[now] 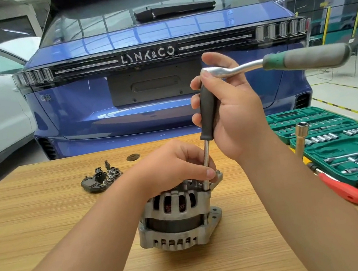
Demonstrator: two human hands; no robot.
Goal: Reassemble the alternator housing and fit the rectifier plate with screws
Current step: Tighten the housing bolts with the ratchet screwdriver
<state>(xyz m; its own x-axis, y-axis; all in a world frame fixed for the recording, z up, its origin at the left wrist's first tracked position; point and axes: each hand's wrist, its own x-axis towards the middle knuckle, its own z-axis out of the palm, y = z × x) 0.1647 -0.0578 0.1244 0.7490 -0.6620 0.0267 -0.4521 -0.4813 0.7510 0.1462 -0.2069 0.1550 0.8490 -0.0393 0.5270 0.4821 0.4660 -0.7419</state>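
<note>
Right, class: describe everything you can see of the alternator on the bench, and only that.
The alternator stands upright on the wooden table, a grey cast-metal housing in two halves with a dark band between. Slotted vents show coppery windings inside. Mounting lugs with holes jut out at its right. The left hand rests on its top, fingers pinching the driver's steel shaft, whose tip meets the housing's upper right edge. The right hand grips the driver's black handle.

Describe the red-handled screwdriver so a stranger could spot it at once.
Start at the green socket case on the right side of the wooden table. The screwdriver lies just in front of it, tip toward the table's near edge; it is the only red tool.
</note>
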